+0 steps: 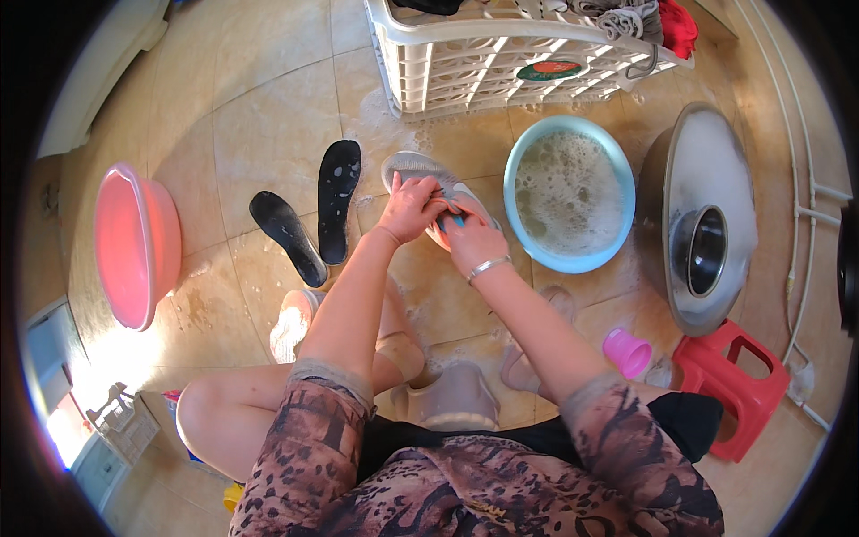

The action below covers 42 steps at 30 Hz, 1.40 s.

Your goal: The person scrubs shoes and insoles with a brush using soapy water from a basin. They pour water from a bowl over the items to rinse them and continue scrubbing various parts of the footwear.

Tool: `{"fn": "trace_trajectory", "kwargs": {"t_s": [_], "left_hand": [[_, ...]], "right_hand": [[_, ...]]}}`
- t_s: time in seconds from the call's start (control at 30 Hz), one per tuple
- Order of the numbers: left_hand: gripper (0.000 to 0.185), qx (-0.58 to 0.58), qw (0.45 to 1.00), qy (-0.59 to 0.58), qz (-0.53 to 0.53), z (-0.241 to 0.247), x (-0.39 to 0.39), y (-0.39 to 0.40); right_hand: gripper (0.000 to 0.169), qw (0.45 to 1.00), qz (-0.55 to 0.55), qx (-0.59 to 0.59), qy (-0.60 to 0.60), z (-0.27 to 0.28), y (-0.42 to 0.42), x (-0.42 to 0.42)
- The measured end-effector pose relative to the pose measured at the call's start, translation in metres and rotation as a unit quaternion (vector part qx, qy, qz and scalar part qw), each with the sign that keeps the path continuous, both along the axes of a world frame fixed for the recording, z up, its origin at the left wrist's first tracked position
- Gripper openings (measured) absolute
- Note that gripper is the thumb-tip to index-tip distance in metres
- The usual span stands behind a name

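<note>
A grey sneaker (417,163) with a pale sole and orange lining is held above the tiled floor, toe pointing away to the left. My left hand (411,208) grips its upper near the opening. At the opening, my right hand (475,243) has its fingers around a small blue object (459,220); most of that object is hidden, so its kind is unclear. Two black insoles (340,198) (288,235) with foam spots lie on the floor to the left of the sneaker. Right of my hands stands a light blue basin (629,201) of murky, sudsy water.
A large metal basin (661,221) holds foam and a small metal bowl (708,252). Nearby are a red plastic stool (738,396) and a pink cup (627,352). A white laundry basket (463,70) with clothes stands ahead, a pink basin (161,235) far left. Suds wet the floor.
</note>
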<state>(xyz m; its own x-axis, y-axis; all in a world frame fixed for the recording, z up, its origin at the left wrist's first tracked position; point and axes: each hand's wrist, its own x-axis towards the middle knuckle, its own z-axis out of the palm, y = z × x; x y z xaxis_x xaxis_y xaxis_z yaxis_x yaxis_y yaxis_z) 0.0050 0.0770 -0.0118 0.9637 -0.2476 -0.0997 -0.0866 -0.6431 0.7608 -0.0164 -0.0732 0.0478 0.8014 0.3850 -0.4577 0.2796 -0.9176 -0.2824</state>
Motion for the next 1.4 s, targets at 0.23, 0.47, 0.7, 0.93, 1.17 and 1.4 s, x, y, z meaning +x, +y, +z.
{"fn": "trace_trajectory", "kwargs": {"t_s": [0.23,0.47,0.7,0.93,1.17,1.4], "left_hand": [[0.017,-0.007,1.0,-0.017,-0.018,-0.003,0.002,-0.008],[0.017,-0.013,0.999,0.04,-0.01,-0.003,-0.007,0.015],[0.016,-0.033,0.999,0.003,-0.006,-0.004,0.01,-0.009],[0.016,0.008,0.999,0.03,-0.023,-0.001,-0.005,0.006],[0.015,0.029,0.999,0.006,-0.018,0.03,0.005,-0.009],[0.017,-0.056,0.998,-0.014,0.024,0.045,-0.02,-0.022]], "right_hand": [[0.022,0.999,-0.003,-0.033,0.003,0.007,-0.012,-0.011],[0.025,0.996,0.056,-0.055,0.05,0.018,-0.009,-0.017],[0.03,0.999,0.008,-0.018,-0.044,-0.017,-0.004,0.005],[0.025,0.994,0.018,-0.097,0.056,0.019,-0.011,-0.02],[0.026,0.999,-0.045,-0.006,0.021,-0.009,-0.005,0.01],[0.025,0.994,-0.101,-0.01,0.027,-0.008,-0.022,-0.004]]}}
